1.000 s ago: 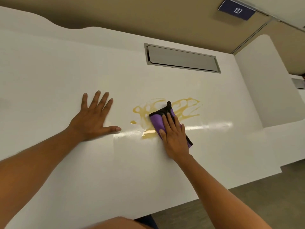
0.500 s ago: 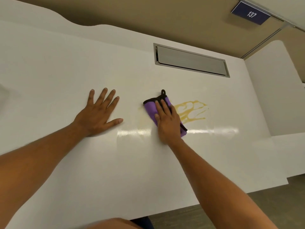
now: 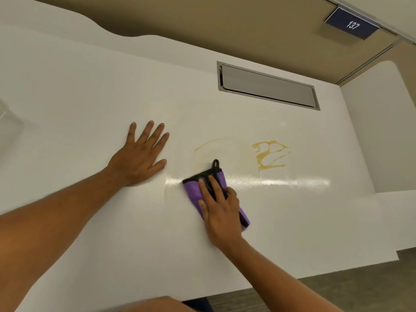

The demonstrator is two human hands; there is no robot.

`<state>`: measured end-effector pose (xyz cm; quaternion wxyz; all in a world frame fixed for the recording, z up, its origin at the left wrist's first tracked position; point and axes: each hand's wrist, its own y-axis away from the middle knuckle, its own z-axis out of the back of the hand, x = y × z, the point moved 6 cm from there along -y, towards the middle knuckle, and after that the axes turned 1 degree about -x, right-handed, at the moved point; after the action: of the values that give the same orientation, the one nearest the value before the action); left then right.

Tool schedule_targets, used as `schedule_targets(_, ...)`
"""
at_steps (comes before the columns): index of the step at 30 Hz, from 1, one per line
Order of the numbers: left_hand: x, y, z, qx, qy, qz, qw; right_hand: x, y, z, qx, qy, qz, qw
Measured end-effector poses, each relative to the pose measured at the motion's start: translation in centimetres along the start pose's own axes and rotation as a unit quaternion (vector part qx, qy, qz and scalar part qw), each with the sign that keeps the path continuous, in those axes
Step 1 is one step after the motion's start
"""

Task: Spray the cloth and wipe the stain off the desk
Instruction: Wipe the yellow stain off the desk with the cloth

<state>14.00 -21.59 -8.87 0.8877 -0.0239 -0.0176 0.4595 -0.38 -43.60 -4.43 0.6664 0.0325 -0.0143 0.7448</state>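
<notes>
- the right hand (image 3: 219,212) presses flat on the purple cloth (image 3: 193,191), fingers spread over it rather than curled round it; the cloth is pinned against the desk (image 3: 90,97), not pinched up.
- the left hand (image 3: 139,158) lies open and palm down on the desk, well to the left of the cloth, holding nothing and seemingly bracing the body.
- compared with a moment ago, the cloth has travelled back toward the near edge and to the left; half a second back it sat higher, just beside the yellow marks.
- the stain (image 3: 271,155) is much smaller than a second ago: the left part, once thick loops, is now only a faint arc-shaped smear (image 3: 211,143) above the cloth's black hanging loop.
- the remaining bold patch of yellow sits to the right of the cloth and apart from it, untouched by this pass.
- judgement: the wiping is working and roughly half done; the next strokes probably need to reach right over the bold patch, then go over the faint arc again.
- a blurred clear object (image 3: 9,122) shows at the far left edge; whether it is the spray bottle cannot be told.
</notes>
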Motion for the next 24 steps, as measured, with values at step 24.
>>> schedule_targets(24, 0.2, 0.0, 0.1, 0.022, -0.004, 0.016, 1.000, 2.3, 1.4, -2.1, 0.045, -0.025, -0.086, 0.995)
